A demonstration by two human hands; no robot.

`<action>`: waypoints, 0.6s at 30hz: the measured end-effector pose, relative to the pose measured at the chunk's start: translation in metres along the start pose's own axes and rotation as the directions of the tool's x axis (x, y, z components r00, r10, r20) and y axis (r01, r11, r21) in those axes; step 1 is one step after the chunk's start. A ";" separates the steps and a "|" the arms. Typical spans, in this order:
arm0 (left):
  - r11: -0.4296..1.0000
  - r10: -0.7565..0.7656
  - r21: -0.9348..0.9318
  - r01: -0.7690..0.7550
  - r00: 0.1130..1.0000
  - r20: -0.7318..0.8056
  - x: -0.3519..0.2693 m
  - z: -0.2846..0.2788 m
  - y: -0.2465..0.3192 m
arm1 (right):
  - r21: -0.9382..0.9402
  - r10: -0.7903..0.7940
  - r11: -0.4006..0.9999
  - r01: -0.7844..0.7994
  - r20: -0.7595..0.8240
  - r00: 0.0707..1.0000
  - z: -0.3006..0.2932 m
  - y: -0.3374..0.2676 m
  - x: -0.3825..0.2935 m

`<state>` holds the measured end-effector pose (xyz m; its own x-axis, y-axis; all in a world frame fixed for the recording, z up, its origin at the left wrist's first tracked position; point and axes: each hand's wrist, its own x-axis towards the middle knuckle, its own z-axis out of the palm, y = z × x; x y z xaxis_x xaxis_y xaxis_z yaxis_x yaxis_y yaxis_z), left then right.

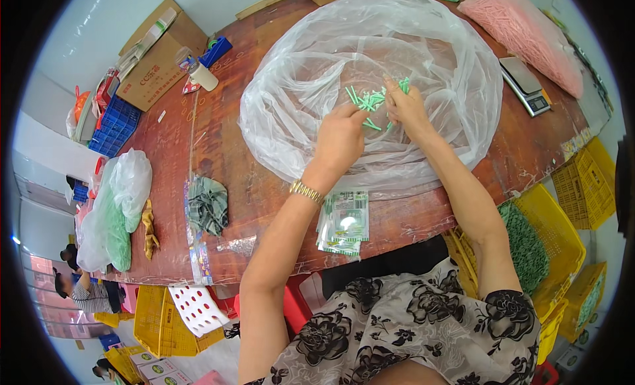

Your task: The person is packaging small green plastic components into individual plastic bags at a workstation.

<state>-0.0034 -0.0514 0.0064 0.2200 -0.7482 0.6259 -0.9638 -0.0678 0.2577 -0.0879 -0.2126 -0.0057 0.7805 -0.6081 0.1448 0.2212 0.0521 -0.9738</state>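
Note:
A large clear plastic bag (285, 95) lies spread wide with its sides rolled down into a ring. Inside it is a small loose pile of short green sticks (368, 103). My right hand (408, 107) is closed around a bunch of the same sticks, whose ends (404, 85) stick out past the fingers. My left hand (341, 134), with a gold-coloured watch at the wrist, has its bent fingertips at the near left side of the pile. Its fingers hide whether it grips a stick. Close to the table edge, printed green-and-clear packets (347, 219) lie in a stack.
A digital scale (526, 87) and a bag of pink sticks (526, 35) are at the right. Cardboard box (161, 62), white bottle (204, 78), tape dispenser (216, 51) and camouflage cloth (208, 205) stand or lie leftward. A yellow crate (555, 236) is beside me; other people are at far left.

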 end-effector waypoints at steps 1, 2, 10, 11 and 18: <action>0.996 -0.002 0.087 -0.006 0.996 0.086 0.005 0.009 -0.003 | -0.003 0.001 1.000 -0.001 -0.005 1.000 -0.003 0.003 0.002; 0.997 0.001 0.081 -0.008 0.996 0.088 0.007 0.015 -0.008 | -0.014 -0.021 1.000 0.021 0.009 1.000 -0.004 0.007 0.004; 0.967 0.068 0.217 -0.130 0.960 0.272 0.020 0.027 -0.039 | 0.015 -0.028 0.999 0.028 -0.014 1.000 -0.001 -0.006 0.005; 0.980 0.069 0.164 -0.110 0.968 0.241 0.020 0.027 -0.041 | -0.004 -0.040 0.999 0.040 -0.014 0.999 -0.002 -0.007 0.005; 0.943 -0.309 -0.078 0.322 0.940 0.142 0.028 0.024 -0.027 | -0.220 0.002 0.976 -0.005 -0.012 1.000 -0.022 0.003 0.013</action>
<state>0.0253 -0.0865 -0.0008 0.4837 -0.7762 0.4045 -0.8267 -0.2534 0.5023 -0.0899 -0.2377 -0.0105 0.7740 -0.6175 0.1402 0.0834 -0.1202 -0.9892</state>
